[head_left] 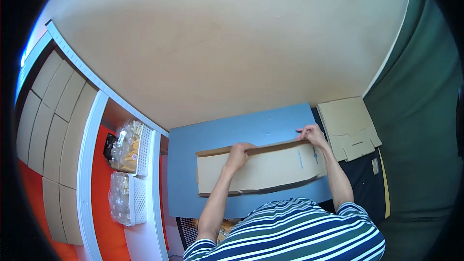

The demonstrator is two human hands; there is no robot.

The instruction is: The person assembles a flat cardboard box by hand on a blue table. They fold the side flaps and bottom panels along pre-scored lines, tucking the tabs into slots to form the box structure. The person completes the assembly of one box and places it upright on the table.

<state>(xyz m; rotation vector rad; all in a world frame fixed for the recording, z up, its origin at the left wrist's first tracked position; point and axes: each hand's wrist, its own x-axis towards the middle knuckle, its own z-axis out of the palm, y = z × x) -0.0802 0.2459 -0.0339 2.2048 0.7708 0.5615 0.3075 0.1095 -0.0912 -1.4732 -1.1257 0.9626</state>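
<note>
A long, flat brown cardboard box [266, 168] lies across the blue-grey tabletop [181, 174], with raised flaps along its far and near edges. Blue marks show near its right end. My left hand [238, 155] is closed over the far flap, left of the middle, its fingertips hidden behind the cardboard. At the far right corner, my right hand [311, 134] has its fingers bent round the edge of the same flap. Both forearms reach over the box from the near side.
Flattened cardboard pieces [345, 121] lie right of the tabletop, by a dark green curtain [415, 125]. On the left shelf stand white baskets [140, 200] of clear plastic packages. Stacked brown boxes [58, 116] fill the far-left shelving. A black mesh basket [187, 231] sits below the table's near edge.
</note>
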